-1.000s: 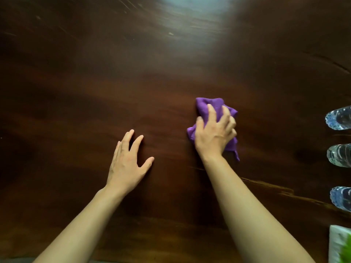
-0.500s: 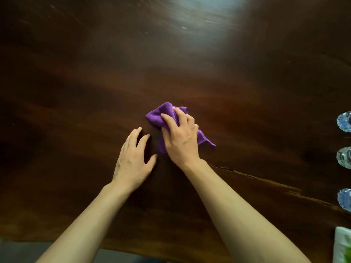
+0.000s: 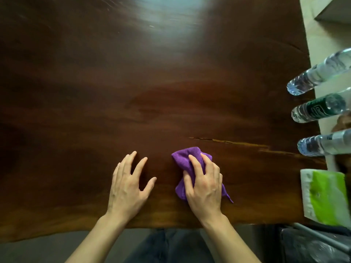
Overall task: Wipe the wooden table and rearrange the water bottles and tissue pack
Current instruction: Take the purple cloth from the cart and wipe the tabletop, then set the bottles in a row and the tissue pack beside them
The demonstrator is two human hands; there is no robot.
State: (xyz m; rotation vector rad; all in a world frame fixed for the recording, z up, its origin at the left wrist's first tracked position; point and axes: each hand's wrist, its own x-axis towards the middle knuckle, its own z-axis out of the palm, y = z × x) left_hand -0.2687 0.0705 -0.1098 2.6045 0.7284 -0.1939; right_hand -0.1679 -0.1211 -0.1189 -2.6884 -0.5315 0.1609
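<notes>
Cloth [image 3: 185, 164], purple and bunched, sits pressed on the worktop [image 3: 171, 92] under the right hand [image 3: 206, 186], whose fingers clench it. Left hand [image 3: 129, 186] lies flat and released just beside. Bottles [image 3: 319, 109] and tissue pack [image 3: 326, 198] stand well right. Better to overlap strokes, keeping even pressure.

Home or office: wooden table [image 3: 171, 92], water bottles [image 3: 319, 109], tissue pack [image 3: 326, 196].

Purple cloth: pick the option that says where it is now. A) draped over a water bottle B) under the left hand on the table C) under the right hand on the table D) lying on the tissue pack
C: the right hand presses the purple cloth onto the wooden table, while the left hand lies flat on bare wood.
</notes>
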